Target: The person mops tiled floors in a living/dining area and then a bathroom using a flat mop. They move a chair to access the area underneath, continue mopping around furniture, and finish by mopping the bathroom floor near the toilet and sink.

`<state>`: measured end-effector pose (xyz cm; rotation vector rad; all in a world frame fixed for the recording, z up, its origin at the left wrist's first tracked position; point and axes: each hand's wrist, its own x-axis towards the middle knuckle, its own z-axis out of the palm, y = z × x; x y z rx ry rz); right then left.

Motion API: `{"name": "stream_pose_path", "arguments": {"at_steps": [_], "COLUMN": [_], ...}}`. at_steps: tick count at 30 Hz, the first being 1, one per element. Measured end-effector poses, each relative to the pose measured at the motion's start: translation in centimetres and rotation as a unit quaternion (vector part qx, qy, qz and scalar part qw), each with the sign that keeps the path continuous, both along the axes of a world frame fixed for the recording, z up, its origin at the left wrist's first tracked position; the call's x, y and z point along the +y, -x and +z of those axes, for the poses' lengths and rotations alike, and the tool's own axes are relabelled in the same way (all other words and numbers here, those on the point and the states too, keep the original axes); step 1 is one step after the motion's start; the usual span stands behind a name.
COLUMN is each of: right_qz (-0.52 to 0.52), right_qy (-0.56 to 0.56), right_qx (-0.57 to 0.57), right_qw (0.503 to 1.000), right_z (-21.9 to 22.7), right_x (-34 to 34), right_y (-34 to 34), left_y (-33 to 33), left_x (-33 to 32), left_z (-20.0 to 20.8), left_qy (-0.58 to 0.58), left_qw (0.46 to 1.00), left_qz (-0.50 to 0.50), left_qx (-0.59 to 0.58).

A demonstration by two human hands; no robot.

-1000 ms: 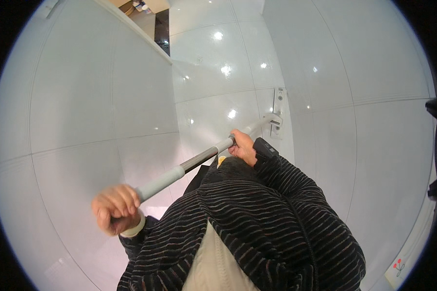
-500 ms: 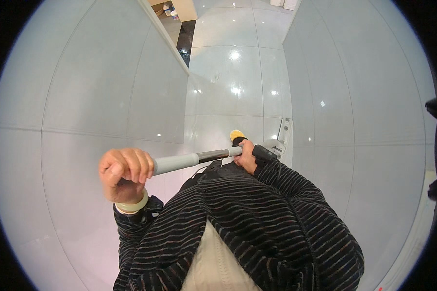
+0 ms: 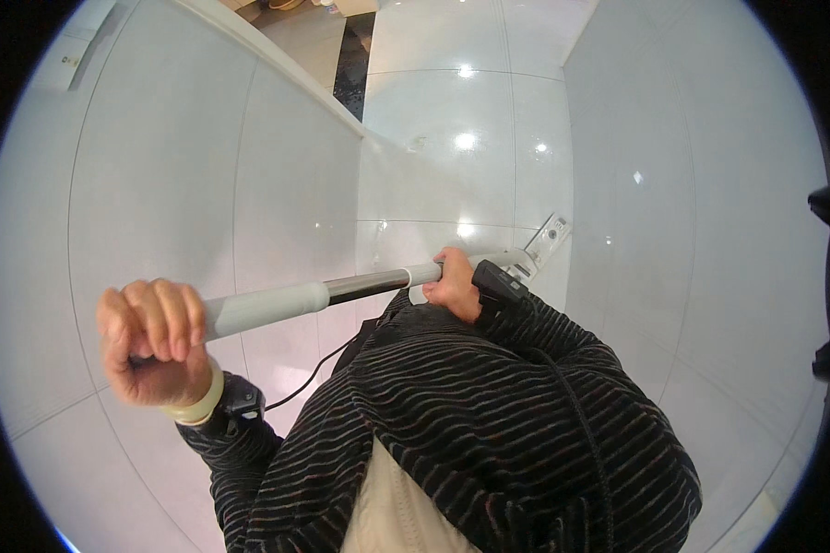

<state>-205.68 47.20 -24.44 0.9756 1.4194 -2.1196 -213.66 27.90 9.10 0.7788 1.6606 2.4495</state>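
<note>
My left hand [image 3: 157, 336], with a pale bangle and a black device at its wrist, is closed round the upper grip of a flat mop [image 3: 267, 310]. The mop's pole has a light grey sleeve and a shiny metal section, and slants across in front of my body. Farther down, my right hand [image 3: 454, 284] is wrapped round a pale part of the pole. A black device [image 3: 500, 282] sits on that wrist. The mop's flat white head [image 3: 551, 238] lies on the floor against the foot of the right wall, partly hidden by my right hand and sleeve.
Grey tiled walls rise at left [image 3: 175, 184] and right [image 3: 673, 184]. Glossy pale tiles [image 3: 438, 184] cover the floor between them. A black strip [image 3: 353, 69] crosses a doorway at the far left. A black cord [image 3: 318, 378] hangs near my left wrist.
My left hand has moved left with the top of the mop. The mop head has turned at an angle by the right wall. My foot has dropped out of sight.
</note>
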Motion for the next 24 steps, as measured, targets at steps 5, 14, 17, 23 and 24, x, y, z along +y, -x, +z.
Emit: {"name": "stream_pose_path", "arguments": {"at_steps": [5,14,17,23,24], "right_qz": [-0.295,-0.222,-0.154,-0.135,-0.133], "right_qy": [0.364,0.318,0.32,0.256,0.265], "right_qx": [-0.276,-0.204,-0.159,-0.201,-0.188], "right_qw": [0.839,0.899,0.921,0.936,0.936], "right_z": [9.6,22.7,25.1,26.5,27.3], "right_x": [-1.3,-6.2,-4.4,-0.8,-0.7], "right_y": [2.1,-3.5,-4.0,-12.0,-14.6], "left_y": [-2.3,-20.7,-25.7,-36.4,-38.6], "left_x": [2.3,1.6,4.1,4.2,3.7], "left_z": [13.3,26.8,27.8,27.4,28.1], "left_qy": [0.046,0.073,0.105,0.114,0.104], "left_qw": [0.998,0.974,0.954,0.966,0.971], "left_qz": [0.031,0.161,0.212,0.104,0.104], "left_qx": [0.044,0.142,0.186,0.206,0.188]}}
